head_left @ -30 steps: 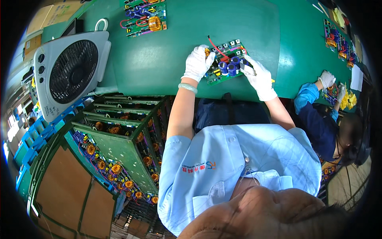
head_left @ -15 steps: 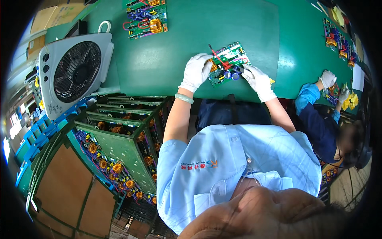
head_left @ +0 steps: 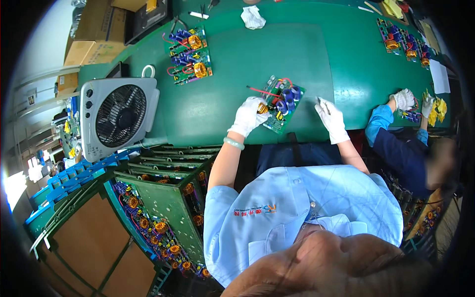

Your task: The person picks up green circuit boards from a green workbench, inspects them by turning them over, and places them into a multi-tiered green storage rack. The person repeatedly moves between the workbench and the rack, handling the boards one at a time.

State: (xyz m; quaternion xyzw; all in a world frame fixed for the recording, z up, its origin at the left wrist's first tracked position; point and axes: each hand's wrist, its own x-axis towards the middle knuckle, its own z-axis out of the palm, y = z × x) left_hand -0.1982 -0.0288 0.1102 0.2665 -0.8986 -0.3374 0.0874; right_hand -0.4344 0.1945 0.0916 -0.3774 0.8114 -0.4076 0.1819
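Observation:
A green circuit board (head_left: 284, 106) with blue capacitors, a copper-wound coil and a red wire sits tilted on the green table in front of me. My left hand (head_left: 250, 118), in a white glove, is closed on the board's left edge by the coil. To the right of the board, and apart from it, is my gloved right hand (head_left: 332, 120). Its fingers are drawn together toward the tip; whatever they might hold is too small to make out.
Two similar boards (head_left: 190, 54) lie at the back left of the table (head_left: 247, 59). A grey fan (head_left: 118, 116) stands left, above racks (head_left: 153, 198) packed with boards. A crumpled white cloth (head_left: 253, 17) lies at the back. At right, a co-worker's gloved hands (head_left: 403, 100) work beside more boards.
My right hand has come off the board and is now apart from it on the right. The board has turned in my left hand, its red wire now pointing left. The view has shifted.

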